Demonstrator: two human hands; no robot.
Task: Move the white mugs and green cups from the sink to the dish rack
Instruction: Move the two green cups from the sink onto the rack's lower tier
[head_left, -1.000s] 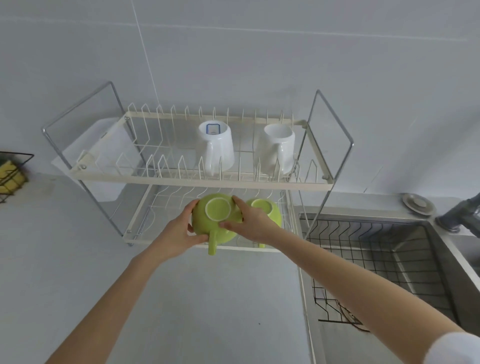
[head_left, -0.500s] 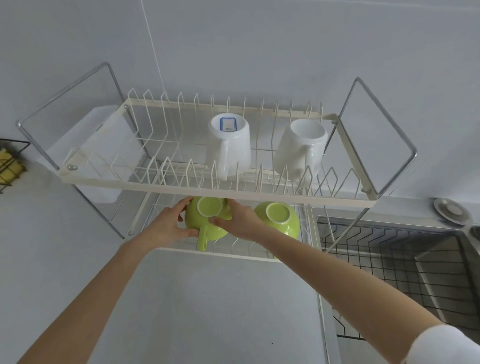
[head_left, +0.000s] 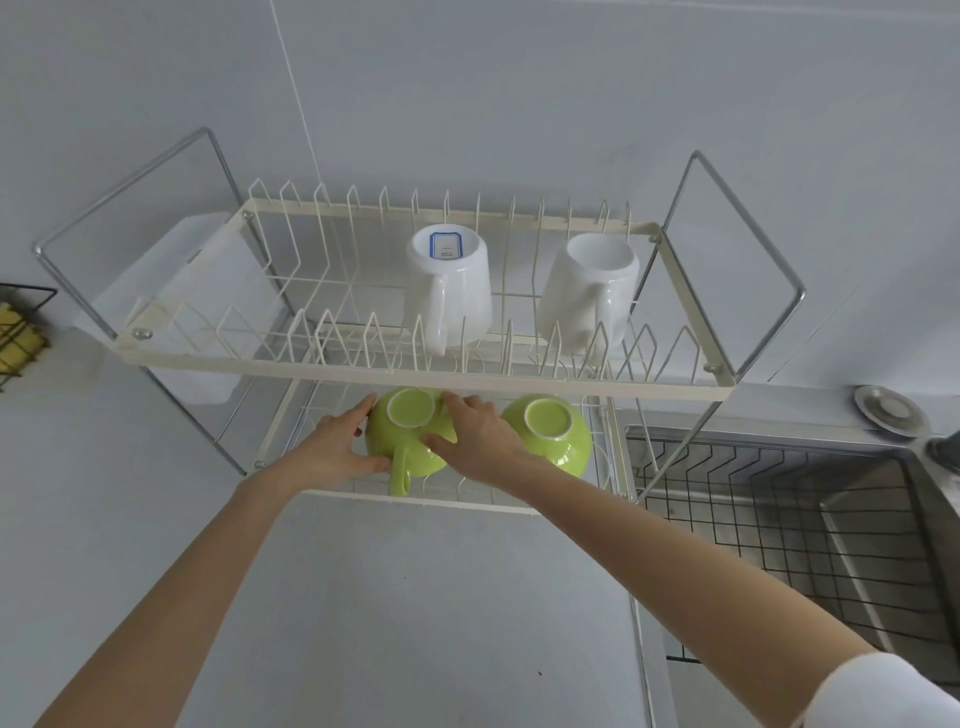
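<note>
A two-tier cream wire dish rack (head_left: 426, 375) stands on the counter. Two white mugs sit upside down on its upper tier: one with a blue label on its base (head_left: 451, 291), one plain (head_left: 589, 291). On the lower tier, an inverted green cup (head_left: 408, 441) with its handle pointing toward me is held from both sides: my left hand (head_left: 335, 447) on its left, my right hand (head_left: 480, 441) on its right. A second inverted green cup (head_left: 550, 434) rests just to the right, touching nothing I hold.
A steel sink (head_left: 810, 519) with a black wire grid lies to the right. A round metal drain cover (head_left: 891, 410) sits on the ledge behind it. A black wire basket with a yellow sponge (head_left: 18, 327) hangs at the far left. Grey counter (head_left: 415, 623) lies in front.
Both hands have carried the green cup forward, under the upper tier and onto the lower shelf beside the other green cup. My head moved closer to the rack.
</note>
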